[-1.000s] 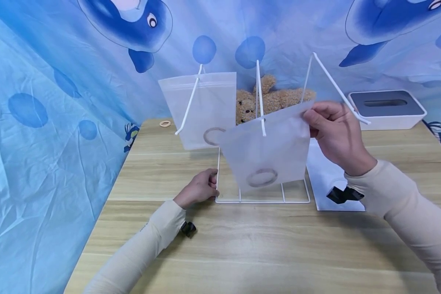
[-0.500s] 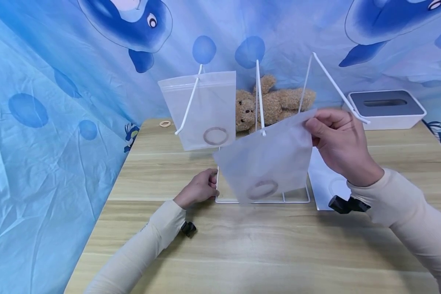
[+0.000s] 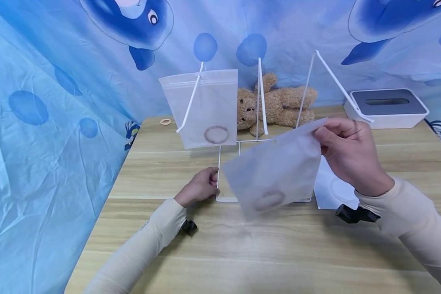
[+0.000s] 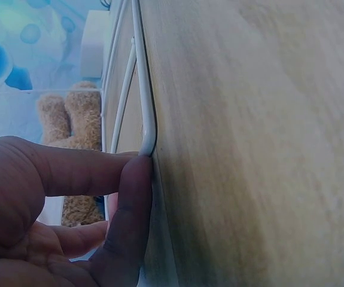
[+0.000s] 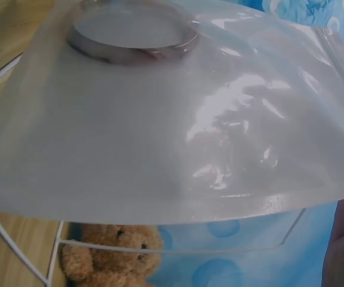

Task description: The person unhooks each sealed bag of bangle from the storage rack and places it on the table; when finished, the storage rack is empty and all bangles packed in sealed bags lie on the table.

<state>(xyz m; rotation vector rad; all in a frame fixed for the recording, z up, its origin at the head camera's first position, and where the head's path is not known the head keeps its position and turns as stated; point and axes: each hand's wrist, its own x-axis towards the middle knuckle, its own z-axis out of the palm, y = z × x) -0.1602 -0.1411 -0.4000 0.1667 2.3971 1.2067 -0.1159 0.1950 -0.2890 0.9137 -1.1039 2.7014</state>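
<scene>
My right hand [image 3: 347, 153] pinches the top corner of a frosted zip bag [image 3: 275, 169] with a ring [image 3: 270, 200] inside; the bag hangs tilted in front of the white wire rack [image 3: 259, 98], free of its pegs. The right wrist view shows the bag [image 5: 172, 119] and its ring [image 5: 133, 33] close up. Another frosted bag [image 3: 203, 108] with a ring hangs on the rack's left peg. My left hand [image 3: 200, 190] holds the rack's base at its front left corner; its fingertips [image 4: 136, 197] press against the base wire [image 4: 143, 89].
A brown teddy bear [image 3: 275, 104] lies behind the rack. A white tissue box [image 3: 387, 106] stands at the back right. A further bag [image 3: 332, 190] lies flat on the wooden table [image 3: 242, 249] right of the rack. A small ring [image 3: 165, 121] lies at the back left.
My right hand has drawn the bag off the middle peg and brought it down and toward me, to the right. The left hand has stayed on the rack's base.
</scene>
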